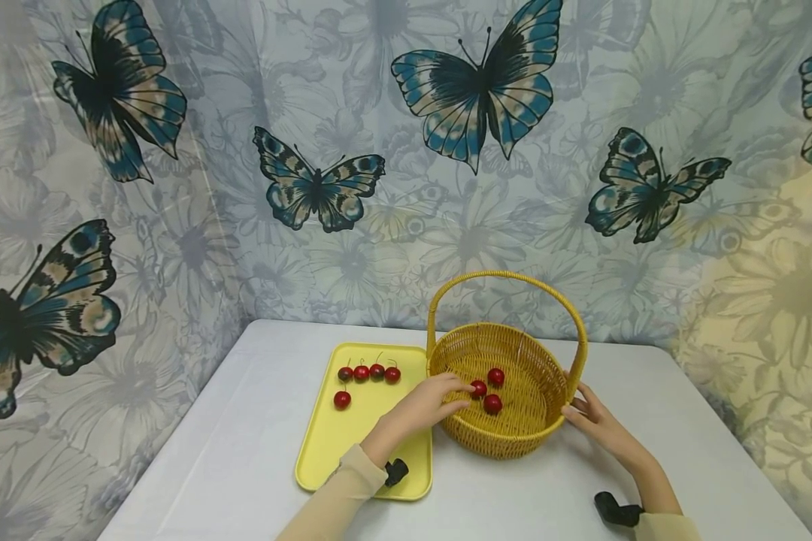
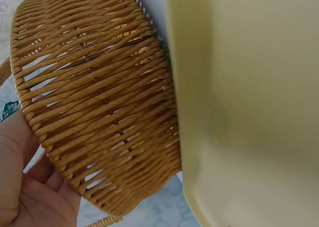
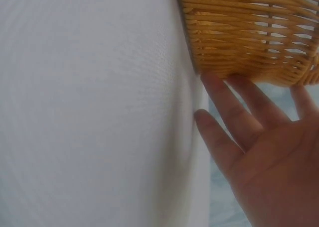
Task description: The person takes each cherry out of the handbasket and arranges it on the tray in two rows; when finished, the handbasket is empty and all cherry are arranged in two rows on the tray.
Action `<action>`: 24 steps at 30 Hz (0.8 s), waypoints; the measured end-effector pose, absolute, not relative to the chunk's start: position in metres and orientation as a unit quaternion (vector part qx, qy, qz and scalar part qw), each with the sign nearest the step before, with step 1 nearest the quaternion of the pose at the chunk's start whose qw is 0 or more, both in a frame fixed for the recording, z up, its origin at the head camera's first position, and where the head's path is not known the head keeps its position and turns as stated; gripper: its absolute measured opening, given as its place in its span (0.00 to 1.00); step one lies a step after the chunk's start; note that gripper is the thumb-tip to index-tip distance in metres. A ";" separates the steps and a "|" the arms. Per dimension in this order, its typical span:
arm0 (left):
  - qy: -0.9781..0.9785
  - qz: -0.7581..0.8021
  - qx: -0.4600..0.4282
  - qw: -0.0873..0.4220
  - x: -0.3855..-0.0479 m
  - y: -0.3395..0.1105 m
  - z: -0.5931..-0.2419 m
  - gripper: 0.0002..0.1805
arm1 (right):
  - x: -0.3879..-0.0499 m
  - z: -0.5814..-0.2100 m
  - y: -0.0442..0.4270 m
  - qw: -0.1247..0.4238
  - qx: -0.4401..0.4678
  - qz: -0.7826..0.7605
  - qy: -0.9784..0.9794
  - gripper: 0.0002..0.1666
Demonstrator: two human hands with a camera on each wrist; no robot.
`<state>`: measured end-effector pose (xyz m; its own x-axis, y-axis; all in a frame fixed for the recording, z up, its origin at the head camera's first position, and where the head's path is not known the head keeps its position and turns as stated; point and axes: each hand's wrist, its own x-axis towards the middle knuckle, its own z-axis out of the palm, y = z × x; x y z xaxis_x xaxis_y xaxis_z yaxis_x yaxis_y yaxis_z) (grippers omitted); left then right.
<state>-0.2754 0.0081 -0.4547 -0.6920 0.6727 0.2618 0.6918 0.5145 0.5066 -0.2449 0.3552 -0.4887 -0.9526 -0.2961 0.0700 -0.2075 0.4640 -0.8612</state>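
A yellow woven basket (image 1: 501, 443) with a tall arched handle stands on the table; three red cherries (image 1: 492, 404) show inside it. Over its left rim reaches my left hand (image 1: 426, 402), fingertips beside the leftmost cherry (image 1: 480, 388), thumb apart from them. In the left wrist view that hand (image 2: 42, 197) lies at the basket rim, its fingertips hidden behind the weave. My right hand (image 1: 602, 428) touches the basket's right side near the handle base. Its fingers are spread and fairly straight against the weave (image 3: 239, 43) in the right wrist view.
Left of the basket, close against it, lies a yellow tray (image 1: 352, 458). Several cherries (image 1: 377, 372) with stems sit near its far end. A white cloth covers the table (image 1: 243, 421). Behind hangs a curtain (image 1: 352, 278) printed with butterflies and flowers.
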 end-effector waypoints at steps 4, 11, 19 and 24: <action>-0.877 -0.283 -0.387 -0.003 -0.282 0.016 -0.453 0.18 | -0.246 -0.490 0.356 0.044 -0.147 -0.498 0.854 0.39; -0.892 -0.245 -0.380 -0.016 -0.295 0.029 -0.450 0.19 | -0.246 -0.490 0.356 0.048 -0.147 -0.501 0.852 0.39; -0.890 -0.270 -0.365 -0.032 -0.309 0.040 -0.451 0.18 | -0.245 -0.490 0.356 0.042 -0.144 -0.489 0.860 0.39; -0.896 -0.268 -0.350 -0.050 -0.317 0.047 -0.455 0.19 | -0.245 -0.490 0.356 0.044 -0.144 -0.489 0.859 0.39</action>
<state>-0.3173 0.0471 -0.4547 -0.7495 0.6545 0.0994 0.6013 0.6103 0.5157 -0.2450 0.3556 -0.4900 -0.9549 -0.2897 0.0652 -0.2038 0.4798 -0.8533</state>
